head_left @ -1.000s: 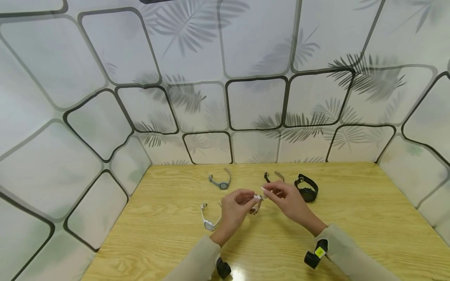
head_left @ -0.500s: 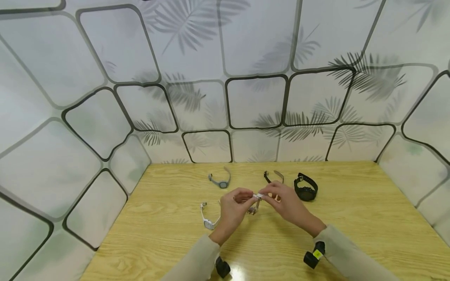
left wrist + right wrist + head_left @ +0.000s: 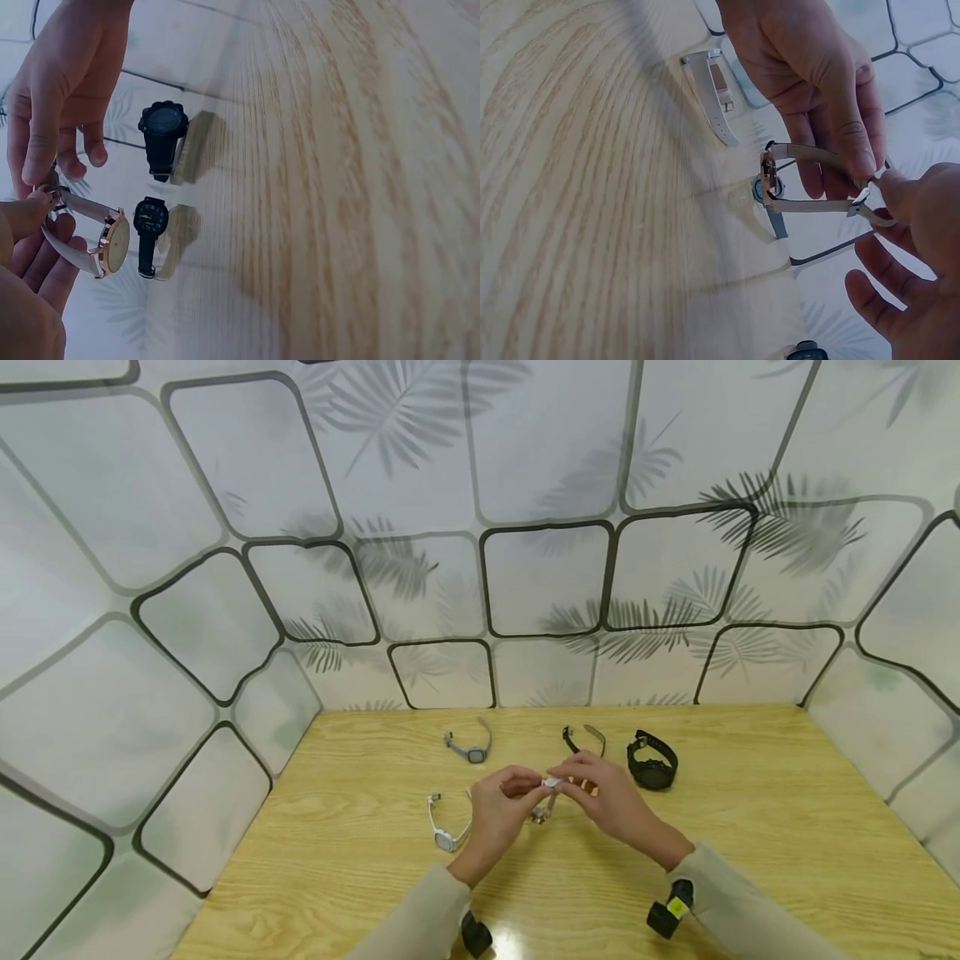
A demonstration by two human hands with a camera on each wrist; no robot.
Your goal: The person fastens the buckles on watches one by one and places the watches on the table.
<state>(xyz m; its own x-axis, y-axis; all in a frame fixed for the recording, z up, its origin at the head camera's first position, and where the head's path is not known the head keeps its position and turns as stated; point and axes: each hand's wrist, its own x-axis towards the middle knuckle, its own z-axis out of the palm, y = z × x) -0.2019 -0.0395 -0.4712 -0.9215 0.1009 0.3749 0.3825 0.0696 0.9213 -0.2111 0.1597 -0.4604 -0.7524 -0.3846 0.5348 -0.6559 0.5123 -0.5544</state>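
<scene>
A person in pale sleeves has both hands up over a yellow wooden table. Between the hands is a watch with a shiny pinkish-gold case and a pale strap. It is off the table, near the middle, and its round face hangs down below the fingers. The strap bends round like a loop, and its two ends meet up at the fingertips. I can't tell if the buckle is done up.

The left hand pinches the strap, with the thumb on one side and fingers on the other. The right hand pinches the strap end by the buckle with its thumb and first finger. Its other fingers are a bit bent and spread away from the strap.

Four more watches sit on the table. A white watch is just to the left of the left hand. A gray watch is farther back on the left. A small black watch is just past the right hand, on the far side. A big black watch is to the right of that one. At the far side is a pale wall with dark box lines and gray leaves.
</scene>
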